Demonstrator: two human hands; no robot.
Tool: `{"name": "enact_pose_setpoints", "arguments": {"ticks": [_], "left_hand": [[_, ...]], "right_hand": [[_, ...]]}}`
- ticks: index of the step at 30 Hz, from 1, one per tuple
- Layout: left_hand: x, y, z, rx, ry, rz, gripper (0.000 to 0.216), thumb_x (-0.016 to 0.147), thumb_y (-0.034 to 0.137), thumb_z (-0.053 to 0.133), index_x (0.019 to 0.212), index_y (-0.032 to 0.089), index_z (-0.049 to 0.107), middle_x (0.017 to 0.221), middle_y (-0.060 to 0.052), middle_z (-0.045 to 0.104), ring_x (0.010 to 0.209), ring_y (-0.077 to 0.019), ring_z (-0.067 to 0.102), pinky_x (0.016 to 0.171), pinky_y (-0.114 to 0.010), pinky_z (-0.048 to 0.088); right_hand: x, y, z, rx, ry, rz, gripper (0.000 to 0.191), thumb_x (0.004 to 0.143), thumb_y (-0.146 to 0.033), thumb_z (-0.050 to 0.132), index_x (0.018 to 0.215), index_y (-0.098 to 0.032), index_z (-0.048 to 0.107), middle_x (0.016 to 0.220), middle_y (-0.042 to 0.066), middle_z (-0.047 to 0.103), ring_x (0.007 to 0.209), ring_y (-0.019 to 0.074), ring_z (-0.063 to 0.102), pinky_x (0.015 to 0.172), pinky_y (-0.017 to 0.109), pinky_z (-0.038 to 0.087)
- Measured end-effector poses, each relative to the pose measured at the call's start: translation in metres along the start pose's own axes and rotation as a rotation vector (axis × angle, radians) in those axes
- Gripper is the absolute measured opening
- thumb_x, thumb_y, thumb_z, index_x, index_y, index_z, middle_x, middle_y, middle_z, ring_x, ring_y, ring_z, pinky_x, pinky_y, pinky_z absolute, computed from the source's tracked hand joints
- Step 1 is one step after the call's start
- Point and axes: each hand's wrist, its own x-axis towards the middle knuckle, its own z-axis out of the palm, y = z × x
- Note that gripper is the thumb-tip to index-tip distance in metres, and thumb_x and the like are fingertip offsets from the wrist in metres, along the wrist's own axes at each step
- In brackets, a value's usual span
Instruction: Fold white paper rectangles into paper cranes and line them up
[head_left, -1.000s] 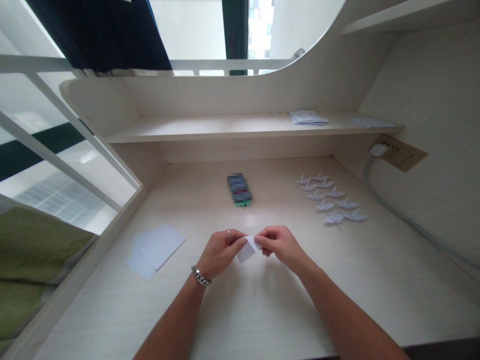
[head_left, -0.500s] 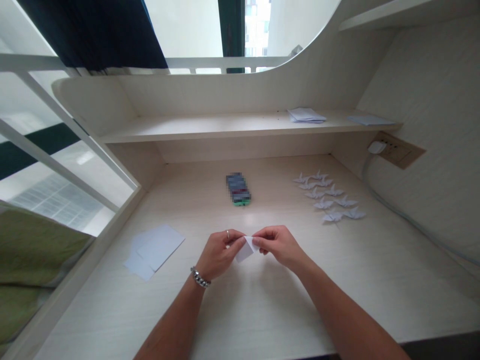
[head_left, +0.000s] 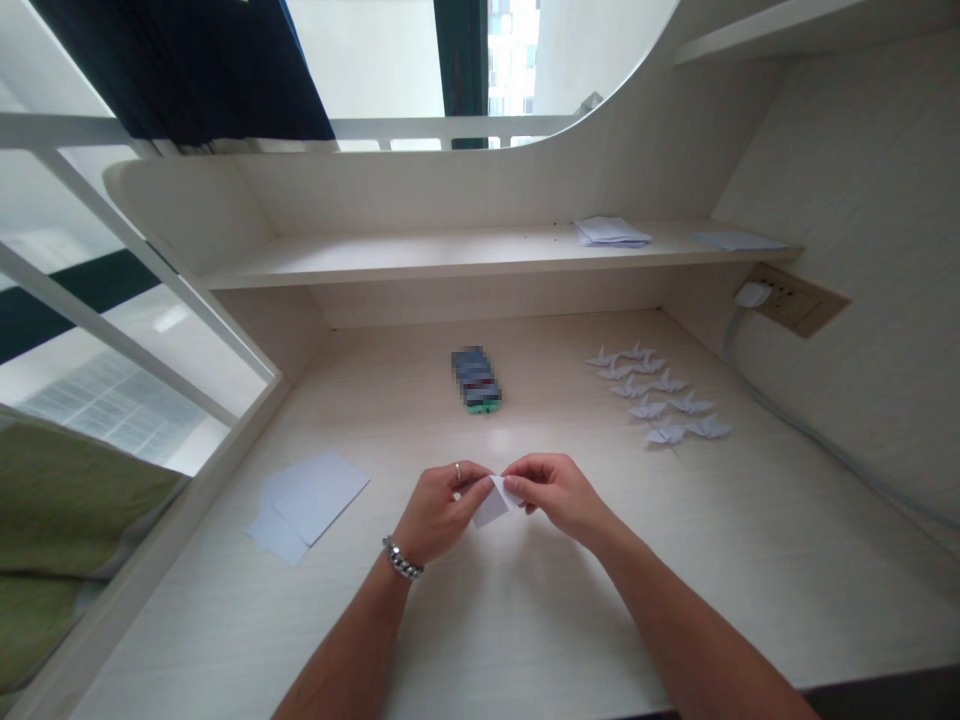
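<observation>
A small piece of folded white paper (head_left: 492, 508) is pinched between my two hands, above the front middle of the desk. My left hand (head_left: 448, 508), with a ring and a chain bracelet, grips its upper left edge between thumb and fingers. On the other side, my right hand (head_left: 553, 490) pinches the paper near its top corner. Both thumbs face me, and the fingers behind the paper are partly hidden. Several folded paper cranes (head_left: 649, 408) stand in rows on the desk to the right.
Loose white paper sheets (head_left: 322, 492) lie on the desk (head_left: 480, 630) at the left. A phone-like object (head_left: 477, 380), its face pixelated, lies beyond my hands. More paper (head_left: 611, 232) rests on the shelf (head_left: 420, 255). A cable (head_left: 795, 425) runs from the wall socket (head_left: 802, 300).
Almost nothing differs. My hands and the folded paper have shifted only slightly, with the same pinch on both sides.
</observation>
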Motion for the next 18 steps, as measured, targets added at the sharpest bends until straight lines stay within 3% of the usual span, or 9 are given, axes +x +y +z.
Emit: {"name": "enact_pose_setpoints", "arguments": {"ticks": [5,10,18], "left_hand": [[0.0,-0.001,0.0,-0.018,-0.051,-0.021,0.024,0.085,0.034,0.059,0.082,0.015,0.073,0.076,-0.005,0.073,0.068,-0.0151,0.063,0.062,-0.023,0.045],[0.002,-0.009,0.0,-0.229,-0.138,-0.107,0.028,0.084,0.038,0.058,0.086,0.014,0.072,0.078,-0.006,0.072,0.067,-0.0151,0.06,0.061,-0.024,0.044],[0.002,-0.008,0.004,-0.243,-0.128,-0.137,0.028,0.082,0.039,0.061,0.083,0.013,0.07,0.075,-0.006,0.07,0.065,-0.0148,0.059,0.059,-0.024,0.044]], "right_hand": [[0.0,0.001,0.001,-0.086,0.013,-0.01,0.02,0.073,-0.033,0.069,0.073,-0.013,0.071,0.059,0.002,0.062,0.053,0.0113,0.053,0.051,0.024,0.042],[0.001,0.004,-0.002,-0.058,0.0,0.048,0.02,0.071,-0.033,0.069,0.07,-0.013,0.07,0.058,0.001,0.061,0.053,0.0111,0.052,0.051,0.024,0.041],[0.0,0.004,-0.002,-0.056,-0.005,0.092,0.021,0.071,-0.034,0.067,0.069,-0.013,0.068,0.057,0.001,0.059,0.053,0.0108,0.051,0.051,0.024,0.039]]}}
